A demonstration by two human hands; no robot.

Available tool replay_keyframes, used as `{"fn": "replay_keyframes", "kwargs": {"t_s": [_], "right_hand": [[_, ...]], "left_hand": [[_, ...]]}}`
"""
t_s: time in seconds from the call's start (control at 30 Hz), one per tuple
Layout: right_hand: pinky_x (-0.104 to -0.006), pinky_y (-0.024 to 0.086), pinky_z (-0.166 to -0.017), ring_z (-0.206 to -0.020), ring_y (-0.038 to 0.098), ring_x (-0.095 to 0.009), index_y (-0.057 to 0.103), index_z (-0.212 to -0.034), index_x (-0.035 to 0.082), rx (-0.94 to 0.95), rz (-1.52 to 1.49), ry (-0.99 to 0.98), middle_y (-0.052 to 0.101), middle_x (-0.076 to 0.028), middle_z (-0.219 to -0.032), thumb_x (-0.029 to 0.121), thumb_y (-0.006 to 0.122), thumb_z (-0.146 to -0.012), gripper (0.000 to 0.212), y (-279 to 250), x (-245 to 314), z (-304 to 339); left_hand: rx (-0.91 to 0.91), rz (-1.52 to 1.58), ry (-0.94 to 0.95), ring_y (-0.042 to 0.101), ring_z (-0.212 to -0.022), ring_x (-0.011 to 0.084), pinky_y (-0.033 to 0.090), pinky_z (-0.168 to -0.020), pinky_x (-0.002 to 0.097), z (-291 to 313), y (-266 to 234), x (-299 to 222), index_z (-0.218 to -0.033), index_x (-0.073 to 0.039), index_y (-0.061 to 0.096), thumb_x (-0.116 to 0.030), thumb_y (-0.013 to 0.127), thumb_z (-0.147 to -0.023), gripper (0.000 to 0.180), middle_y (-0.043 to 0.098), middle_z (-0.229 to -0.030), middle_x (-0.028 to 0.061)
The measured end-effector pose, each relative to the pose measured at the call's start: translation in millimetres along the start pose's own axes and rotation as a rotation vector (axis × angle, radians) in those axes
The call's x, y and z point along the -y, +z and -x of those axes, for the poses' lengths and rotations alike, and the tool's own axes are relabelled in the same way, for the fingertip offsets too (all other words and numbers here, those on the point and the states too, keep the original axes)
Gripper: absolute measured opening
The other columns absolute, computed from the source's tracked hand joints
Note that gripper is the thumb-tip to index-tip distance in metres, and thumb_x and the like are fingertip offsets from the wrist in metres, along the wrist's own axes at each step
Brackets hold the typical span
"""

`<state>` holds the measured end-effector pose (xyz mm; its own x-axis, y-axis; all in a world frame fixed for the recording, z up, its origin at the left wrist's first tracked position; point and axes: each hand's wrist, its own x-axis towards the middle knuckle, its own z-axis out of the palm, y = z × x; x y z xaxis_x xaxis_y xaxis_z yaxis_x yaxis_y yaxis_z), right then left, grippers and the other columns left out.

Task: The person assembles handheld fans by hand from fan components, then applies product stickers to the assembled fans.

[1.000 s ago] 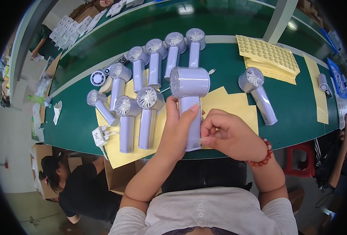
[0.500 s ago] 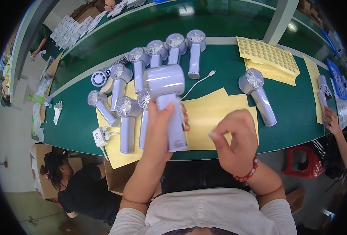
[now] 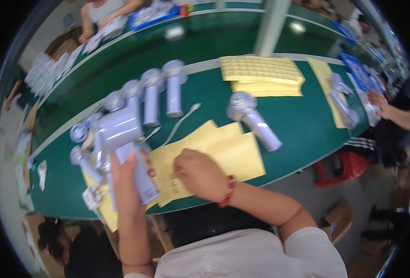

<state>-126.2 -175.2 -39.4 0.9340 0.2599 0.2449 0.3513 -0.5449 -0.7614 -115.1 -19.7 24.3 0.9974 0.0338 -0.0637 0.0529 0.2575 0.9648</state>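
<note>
My left hand [image 3: 127,178] is wrapped round the handle of a lilac handheld fan [image 3: 119,127], held tilted above the near left of the table with its round head upward. My right hand [image 3: 199,175] is closed, its fingers curled over the yellow sheets [image 3: 228,155], just right of the fan's handle. Whatever its fingertips pinch is hidden. Small labels [image 3: 174,185] show on the sheet beside those fingers. More lilac fans [image 3: 173,90] lie in a row behind the held one, and a single fan [image 3: 256,120] lies farther right.
A white cable [image 3: 181,123] lies mid-table. A white charger [image 3: 91,198] rests at the near left. A stack of yellow label sheets [image 3: 262,74] sits at the back below a metal post [image 3: 272,28]. At the right, a co-worker's hand [image 3: 380,104] is near another fan. Below stands a red stool [image 3: 344,169].
The view has swung, shifting the table's things leftward in the picture. My right hand has come closer to the held fan, over the yellow sheets. My left hand still holds the fan.
</note>
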Motion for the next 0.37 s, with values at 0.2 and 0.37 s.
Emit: {"fn": "replay_keyframes", "kwargs": {"t_s": [0.2,0.37], "right_hand": [[-0.0412,0.045,-0.065,-0.074,0.055,-0.032,0.056,-0.079,0.001,-0.081,0.168,-0.014,0.053,-0.014,-0.077,0.008,0.059,-0.073,0.009,7.6,5.6,0.7],[-0.0429,0.047,-0.066,-0.08,0.054,-0.034,0.052,-0.098,0.001,-0.092,0.239,-0.017,0.051,-0.018,-0.089,0.007,0.058,-0.073,0.026,6.4,10.2,1.2]], "left_hand": [[0.173,-0.214,-0.05,0.054,-0.068,0.0134,0.045,-0.058,0.0257,-23.1,36.1,-10.1,-0.122,-0.005,0.035,-0.023,0.054,-0.085,0.046,0.054,-0.088,0.0082],[0.237,-0.593,-0.045,0.046,-0.11,0.0221,0.036,-0.093,0.0327,-61.5,70.9,1.9,-0.13,-0.005,0.026,-0.033,0.057,-0.083,0.063,0.042,-0.123,0.0207]]}}
